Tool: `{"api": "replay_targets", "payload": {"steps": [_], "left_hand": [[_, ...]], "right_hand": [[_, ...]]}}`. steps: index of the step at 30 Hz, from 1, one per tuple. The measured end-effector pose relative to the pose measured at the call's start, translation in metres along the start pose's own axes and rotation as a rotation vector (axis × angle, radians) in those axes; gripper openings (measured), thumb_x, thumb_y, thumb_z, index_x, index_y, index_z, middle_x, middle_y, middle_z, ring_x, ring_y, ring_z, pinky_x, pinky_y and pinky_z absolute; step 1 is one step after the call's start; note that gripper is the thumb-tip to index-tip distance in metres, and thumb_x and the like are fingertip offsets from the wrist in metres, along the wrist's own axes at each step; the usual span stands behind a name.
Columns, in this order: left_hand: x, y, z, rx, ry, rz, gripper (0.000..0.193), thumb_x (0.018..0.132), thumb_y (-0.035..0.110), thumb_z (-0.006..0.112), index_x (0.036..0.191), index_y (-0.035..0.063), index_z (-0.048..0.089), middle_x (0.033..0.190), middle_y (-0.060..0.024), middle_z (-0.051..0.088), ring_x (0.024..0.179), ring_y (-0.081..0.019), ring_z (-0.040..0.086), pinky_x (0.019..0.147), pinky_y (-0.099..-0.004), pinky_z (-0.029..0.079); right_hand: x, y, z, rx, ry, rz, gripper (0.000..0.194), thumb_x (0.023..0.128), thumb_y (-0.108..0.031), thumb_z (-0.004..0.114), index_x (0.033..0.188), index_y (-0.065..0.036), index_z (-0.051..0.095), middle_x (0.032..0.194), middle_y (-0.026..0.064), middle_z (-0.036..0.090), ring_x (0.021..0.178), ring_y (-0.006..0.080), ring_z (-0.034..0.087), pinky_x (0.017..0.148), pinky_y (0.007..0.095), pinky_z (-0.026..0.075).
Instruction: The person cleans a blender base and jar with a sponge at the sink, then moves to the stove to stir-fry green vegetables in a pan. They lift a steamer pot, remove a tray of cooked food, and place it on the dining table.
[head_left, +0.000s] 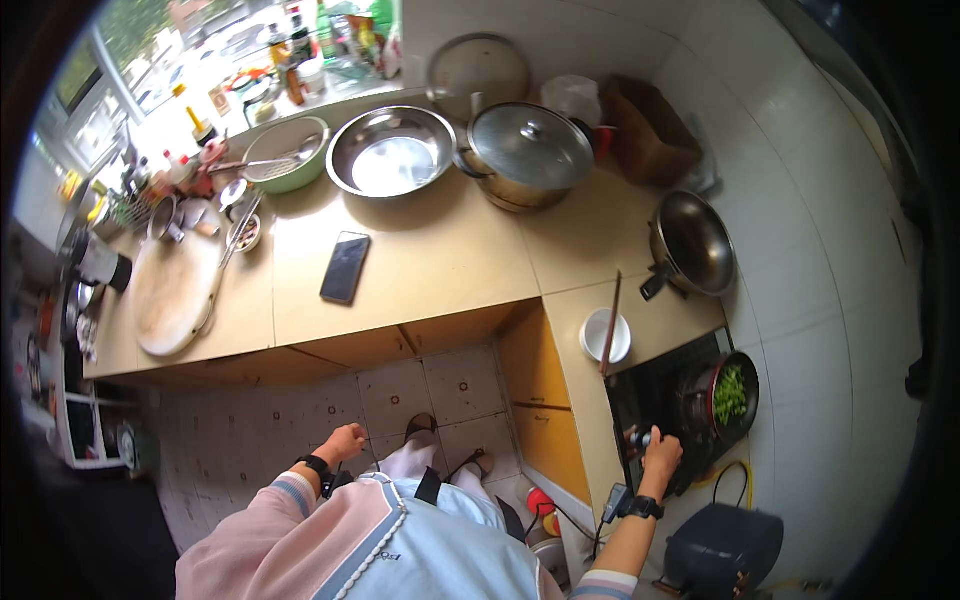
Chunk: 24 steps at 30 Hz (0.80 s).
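My right hand (661, 456) is at the front of the black glass gas stove (637, 394), its fingers around a small dark and silvery knob (640, 439). Beyond it, a small frying pan (750, 401) with chopped green vegetables (730, 395) sits over the burner. My left hand (343, 442) hangs over the floor in front of my body, loosely curled, with nothing visible in it. Left of the stove stands a white bowl (592, 336), with brown chopsticks (614, 319) lying across it.
A wok (694, 244) stands in the corner by the tiled wall. Along the counter are a lidded pot (529, 154), a steel basin (392, 152), a green basin (289, 174), a phone (346, 268) and a round chopping board (174, 300). Bottles (289, 71) line the windowsill.
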<state>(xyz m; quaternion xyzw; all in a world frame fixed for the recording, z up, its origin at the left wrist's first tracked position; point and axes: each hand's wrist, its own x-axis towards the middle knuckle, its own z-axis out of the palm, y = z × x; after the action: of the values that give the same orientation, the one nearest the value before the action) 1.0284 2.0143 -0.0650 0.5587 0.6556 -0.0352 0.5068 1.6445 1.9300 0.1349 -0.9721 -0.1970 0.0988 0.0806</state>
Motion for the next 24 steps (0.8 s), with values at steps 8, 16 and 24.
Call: {"api": "replay_targets", "payload": {"steps": [8, 16, 24], "left_hand": [[-0.005, 0.006, 0.014, -0.007, -0.061, -0.109, 0.027, 0.085, 0.01, 0.053, 0.109, 0.0029, 0.064, 0.095, -0.0126, 0.069, 0.087, -0.0218, 0.068, 0.077, -0.0318, 0.055], [-0.01, 0.004, 0.022, -0.09, -0.062, -0.176, 0.026, 0.086, 0.008, 0.052, 0.109, 0.0018, 0.063, 0.094, -0.0106, 0.069, 0.08, -0.0201, 0.069, 0.075, -0.0312, 0.055], [0.008, 0.018, 0.028, -0.061, -0.056, -0.077, 0.025, 0.087, 0.007, 0.053, 0.109, 0.0019, 0.063, 0.095, -0.0098, 0.069, 0.086, -0.0205, 0.067, 0.077, -0.0311, 0.054]], "right_hand": [[-0.01, 0.007, 0.018, -0.077, 0.035, -0.128, 0.054, 0.093, -0.036, 0.058, 0.119, 0.011, 0.052, 0.11, 0.032, 0.06, 0.102, 0.0446, 0.06, 0.088, 0.0464, 0.048], [-0.015, 0.016, 0.01, 0.019, -0.004, -0.283, 0.057, 0.092, -0.031, 0.06, 0.136, 0.002, 0.044, 0.123, 0.0277, 0.054, 0.112, 0.0429, 0.053, 0.094, 0.0431, 0.045], [-0.015, 0.019, 0.003, 0.011, -0.039, -0.41, 0.056, 0.091, -0.02, 0.062, 0.139, -0.002, 0.041, 0.12, 0.027, 0.054, 0.107, 0.0436, 0.054, 0.091, 0.044, 0.045]]}}
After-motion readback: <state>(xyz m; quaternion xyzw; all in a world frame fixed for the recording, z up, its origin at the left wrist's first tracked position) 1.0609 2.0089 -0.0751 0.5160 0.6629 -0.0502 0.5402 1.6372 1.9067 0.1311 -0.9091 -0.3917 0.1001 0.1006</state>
